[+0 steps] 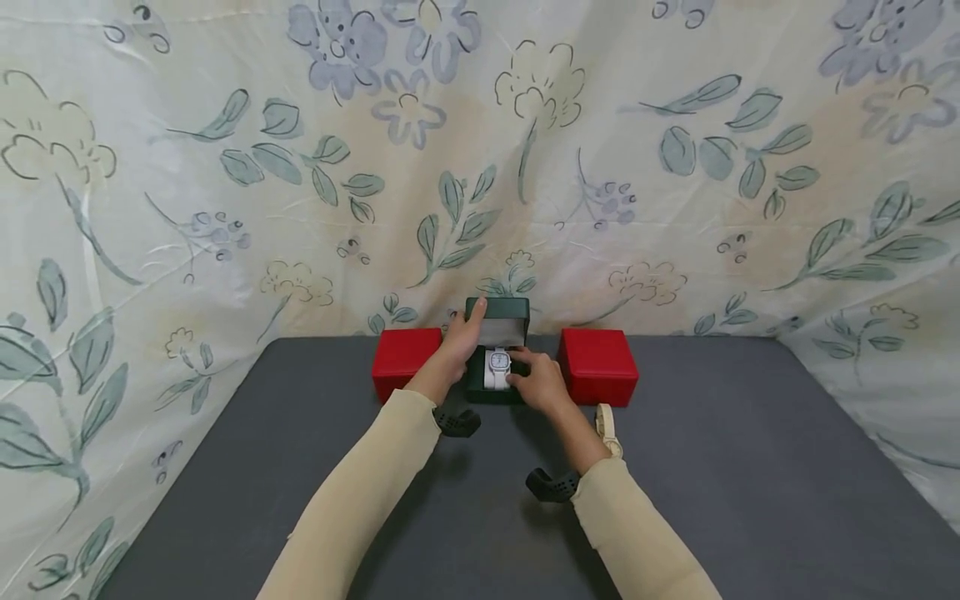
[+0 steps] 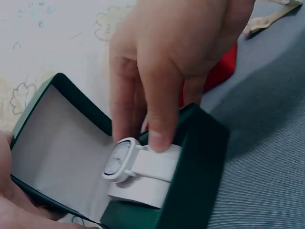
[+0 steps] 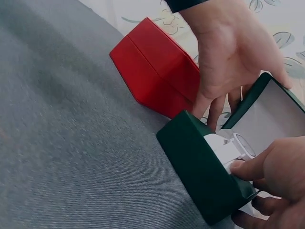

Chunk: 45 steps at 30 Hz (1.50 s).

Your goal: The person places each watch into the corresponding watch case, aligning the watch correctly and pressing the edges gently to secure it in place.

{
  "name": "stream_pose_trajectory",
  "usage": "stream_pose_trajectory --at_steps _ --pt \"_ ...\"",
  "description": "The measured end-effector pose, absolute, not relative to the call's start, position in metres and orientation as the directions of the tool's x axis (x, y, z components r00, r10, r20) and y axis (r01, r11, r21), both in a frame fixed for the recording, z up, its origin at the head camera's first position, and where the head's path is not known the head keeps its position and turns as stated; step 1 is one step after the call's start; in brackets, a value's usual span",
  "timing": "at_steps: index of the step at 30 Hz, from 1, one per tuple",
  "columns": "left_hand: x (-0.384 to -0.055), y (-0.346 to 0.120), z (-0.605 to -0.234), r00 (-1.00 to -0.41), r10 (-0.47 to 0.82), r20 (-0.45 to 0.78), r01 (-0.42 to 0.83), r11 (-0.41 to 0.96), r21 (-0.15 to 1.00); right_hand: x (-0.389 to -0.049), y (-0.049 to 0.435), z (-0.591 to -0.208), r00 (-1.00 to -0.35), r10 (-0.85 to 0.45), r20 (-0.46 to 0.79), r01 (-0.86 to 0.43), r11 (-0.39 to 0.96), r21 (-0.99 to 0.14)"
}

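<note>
A green watch box [image 1: 498, 307] stands at the back of the dark table with its lid raised. Inside it a white wristwatch [image 1: 499, 361] is wrapped round a white cushion [image 2: 140, 192]. My left hand [image 1: 459, 342] holds the box at its left side, thumb on the lid's edge; some of its fingers are hidden behind the box in the right wrist view. From the right, my right hand [image 1: 542, 382] pinches the watch, its thumb against the white strap [image 2: 152, 164]. The far fingertips are partly covered by the watch and the box.
Red boxes flank the green one, one on the left [image 1: 405, 354] and one on the right [image 1: 597, 367]. A beige wristwatch [image 1: 606, 429] lies by my right forearm. Floral fabric [image 1: 450, 167] hangs behind the grey table surface [image 1: 712, 467].
</note>
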<state>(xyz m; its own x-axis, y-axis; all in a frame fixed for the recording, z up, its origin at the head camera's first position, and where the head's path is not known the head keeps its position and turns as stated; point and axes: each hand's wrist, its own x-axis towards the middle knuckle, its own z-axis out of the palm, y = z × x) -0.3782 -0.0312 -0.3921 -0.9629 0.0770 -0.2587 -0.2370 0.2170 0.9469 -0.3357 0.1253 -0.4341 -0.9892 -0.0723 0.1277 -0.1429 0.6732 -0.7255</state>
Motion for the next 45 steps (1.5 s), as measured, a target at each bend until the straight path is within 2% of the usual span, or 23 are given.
stream_pose_trajectory --at_steps 3,8,12,17,23,33,40,45 --pt "-0.374 -0.032 -0.396 -0.971 0.080 -0.224 -0.203 0.208 0.957 -0.335 0.125 -0.436 -0.992 -0.008 0.125 -0.104 0.609 -0.787" --pt "-0.371 -0.033 -0.403 -0.986 0.088 -0.145 -0.122 0.226 0.967 -0.335 0.128 -0.433 -0.992 0.118 0.032 0.013 0.358 -0.933" --pt "-0.369 -0.034 -0.409 -0.989 0.101 -0.111 -0.087 0.222 0.971 -0.336 0.129 -0.424 -0.997 0.066 -0.042 0.057 0.248 -0.967" --pt "-0.366 -0.038 -0.414 -0.984 0.117 -0.132 -0.113 0.162 0.980 -0.336 0.129 -0.420 -0.993 0.042 -0.110 0.115 0.172 -0.978" --pt "-0.361 -0.038 -0.417 -0.990 0.099 -0.098 -0.089 0.091 0.992 -0.333 0.126 -0.426 -0.993 0.097 -0.069 0.085 0.170 -0.982" --pt "-0.342 -0.031 -0.432 -0.999 0.031 -0.041 -0.028 0.343 0.939 -0.321 0.125 -0.450 -0.993 0.115 0.014 0.010 0.213 -0.977" --pt "-0.337 -0.029 -0.435 -0.999 0.031 -0.038 -0.024 0.364 0.931 -0.321 0.126 -0.454 -0.994 0.108 0.024 0.001 0.232 -0.973" --pt "-0.336 -0.027 -0.434 -1.000 0.023 -0.019 -0.010 0.357 0.934 -0.319 0.128 -0.452 -0.991 0.126 0.039 0.003 0.313 -0.950"
